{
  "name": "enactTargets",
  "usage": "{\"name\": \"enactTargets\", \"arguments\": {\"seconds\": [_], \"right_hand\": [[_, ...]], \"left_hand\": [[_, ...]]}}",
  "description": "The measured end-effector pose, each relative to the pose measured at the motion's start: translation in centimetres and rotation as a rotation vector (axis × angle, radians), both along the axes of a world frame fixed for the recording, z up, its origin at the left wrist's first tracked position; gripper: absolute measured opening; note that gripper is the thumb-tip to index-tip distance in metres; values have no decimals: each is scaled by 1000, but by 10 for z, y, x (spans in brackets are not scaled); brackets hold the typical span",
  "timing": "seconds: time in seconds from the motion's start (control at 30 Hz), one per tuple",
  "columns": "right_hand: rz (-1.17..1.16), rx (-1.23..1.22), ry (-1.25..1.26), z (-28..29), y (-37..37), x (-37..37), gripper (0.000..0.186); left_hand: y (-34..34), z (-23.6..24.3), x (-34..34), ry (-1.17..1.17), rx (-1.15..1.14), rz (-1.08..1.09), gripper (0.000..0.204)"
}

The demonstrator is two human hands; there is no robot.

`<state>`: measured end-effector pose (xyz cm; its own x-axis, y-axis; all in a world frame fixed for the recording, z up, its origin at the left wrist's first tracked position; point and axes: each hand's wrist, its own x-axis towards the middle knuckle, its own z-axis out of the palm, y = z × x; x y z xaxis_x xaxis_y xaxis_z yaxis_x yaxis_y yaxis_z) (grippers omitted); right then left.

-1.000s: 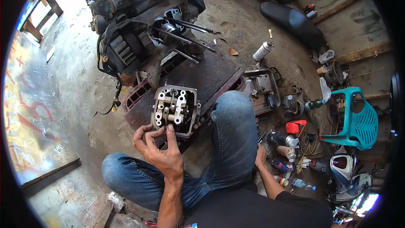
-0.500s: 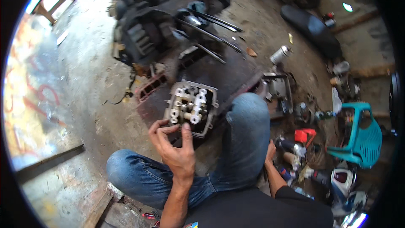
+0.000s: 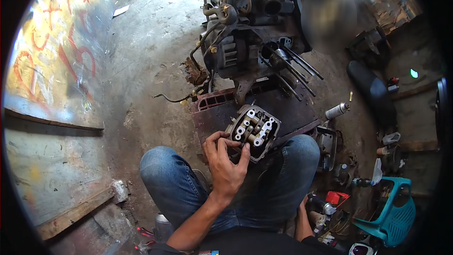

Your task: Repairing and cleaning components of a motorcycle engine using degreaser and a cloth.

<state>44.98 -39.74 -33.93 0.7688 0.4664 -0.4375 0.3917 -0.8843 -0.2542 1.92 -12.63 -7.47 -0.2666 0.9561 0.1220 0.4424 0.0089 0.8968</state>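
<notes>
A metal engine cylinder head (image 3: pixel 259 140) with bright camshaft holders in its open top lies in front of my knees, over a dark red surface (image 3: pixel 212 125). At its near left edge is my left hand (image 3: pixel 226 170), thumb and curled fingers closed on the rim; the exact contact is partly hidden. My right hand (image 3: pixel 303 206) hangs low beyond my right thigh, its fingers mostly hidden by the leg. Past the cylinder head stands a dirty engine (image 3: pixel 230 52), with long studs (image 3: pixel 302 61) sticking out around a piston (image 3: pixel 280 55).
A spray can (image 3: pixel 336 111) and a black motorcycle seat (image 3: pixel 370 85) lie to the right. Nearer are a metal tray (image 3: pixel 333 153), a red object (image 3: pixel 336 197), bottles and a teal plastic chair (image 3: pixel 394 212). A painted panel (image 3: pixel 56 52) rises at left.
The view has swung, so the engine, cylinder head and my legs now appear farther right. My left hand stays at the cylinder head's near edge; my right hand remains beside my leg.
</notes>
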Motion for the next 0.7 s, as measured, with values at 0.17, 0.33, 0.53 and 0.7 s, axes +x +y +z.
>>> {"name": "enactTargets", "arguments": {"seconds": [0.17,0.33,0.53,0.7], "right_hand": [[-201,314,337,21,-4,17,40],[-63,1192,127,287,149,-141,9],[129,1145,779,327,215,-294,16],[142,1075,687,285,241,-311,12]], "left_hand": [[1,5,4,0,8,-32,28],[1,0,8,-44,-13,-32,26],[1,-1,2,-14,-21,-39,26],[1,1,5,-31,-19,-40,26]]}}
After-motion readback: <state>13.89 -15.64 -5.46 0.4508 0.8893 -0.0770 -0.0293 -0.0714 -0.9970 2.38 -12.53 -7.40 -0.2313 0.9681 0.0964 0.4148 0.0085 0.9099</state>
